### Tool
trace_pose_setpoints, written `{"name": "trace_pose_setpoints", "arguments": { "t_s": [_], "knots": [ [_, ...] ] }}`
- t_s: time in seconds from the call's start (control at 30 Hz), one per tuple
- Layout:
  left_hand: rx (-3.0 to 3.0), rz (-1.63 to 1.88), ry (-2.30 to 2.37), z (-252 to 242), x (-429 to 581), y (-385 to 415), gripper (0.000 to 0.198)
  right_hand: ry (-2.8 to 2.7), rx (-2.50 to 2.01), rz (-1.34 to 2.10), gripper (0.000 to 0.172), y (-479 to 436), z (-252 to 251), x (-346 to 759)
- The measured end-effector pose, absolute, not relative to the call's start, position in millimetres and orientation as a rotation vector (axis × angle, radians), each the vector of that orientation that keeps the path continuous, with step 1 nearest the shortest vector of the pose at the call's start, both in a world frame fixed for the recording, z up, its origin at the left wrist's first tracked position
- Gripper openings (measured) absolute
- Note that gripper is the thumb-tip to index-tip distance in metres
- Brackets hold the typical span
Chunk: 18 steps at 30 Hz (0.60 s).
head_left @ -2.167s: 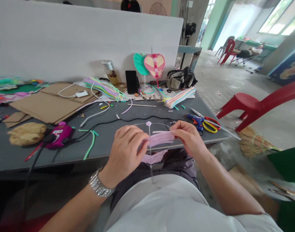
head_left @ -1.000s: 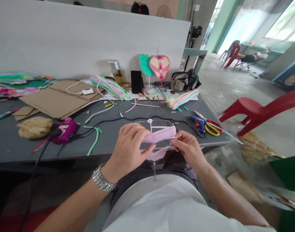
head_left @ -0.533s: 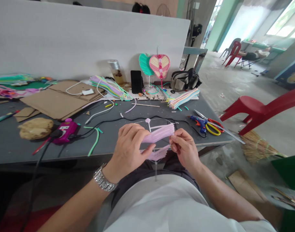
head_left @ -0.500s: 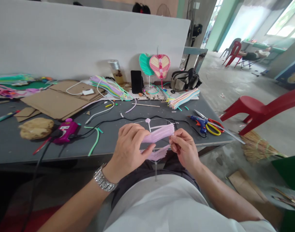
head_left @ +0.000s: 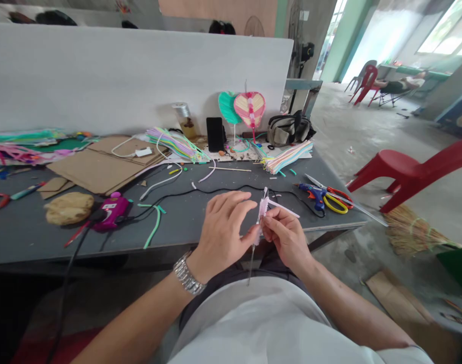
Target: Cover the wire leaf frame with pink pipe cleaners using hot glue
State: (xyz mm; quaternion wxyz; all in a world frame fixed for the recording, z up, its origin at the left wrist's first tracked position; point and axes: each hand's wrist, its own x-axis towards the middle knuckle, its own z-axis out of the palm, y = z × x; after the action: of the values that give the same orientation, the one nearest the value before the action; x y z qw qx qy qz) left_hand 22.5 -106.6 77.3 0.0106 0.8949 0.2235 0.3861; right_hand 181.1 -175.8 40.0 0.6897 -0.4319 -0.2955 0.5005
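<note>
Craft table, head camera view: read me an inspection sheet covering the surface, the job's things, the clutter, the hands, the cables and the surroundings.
Surface: grey table, strewn with small scraps.
Job's things: pink strips bunched on a thin stick.
Clutter: cardboard sheets, coloured strip bundle, blue glue gun, yellow-handled scissors.
Hands: left hand and right hand both pinch the pink strips; watch on left wrist.
Cables: black cable runs across the table behind the hands.
Surroundings: red plastic chair, straw broom, seated person far off.
</note>
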Motion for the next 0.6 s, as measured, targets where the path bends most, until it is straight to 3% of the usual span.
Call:
{"name": "trace_pose_setpoints", "arguments": {
  "t_s": [0.6],
  "knots": [
    [2.548,1.053,0.431,83,26,-86,0.029,-0.761,-1.068,1.039,0.027,-177,46,168]
  ]
}}
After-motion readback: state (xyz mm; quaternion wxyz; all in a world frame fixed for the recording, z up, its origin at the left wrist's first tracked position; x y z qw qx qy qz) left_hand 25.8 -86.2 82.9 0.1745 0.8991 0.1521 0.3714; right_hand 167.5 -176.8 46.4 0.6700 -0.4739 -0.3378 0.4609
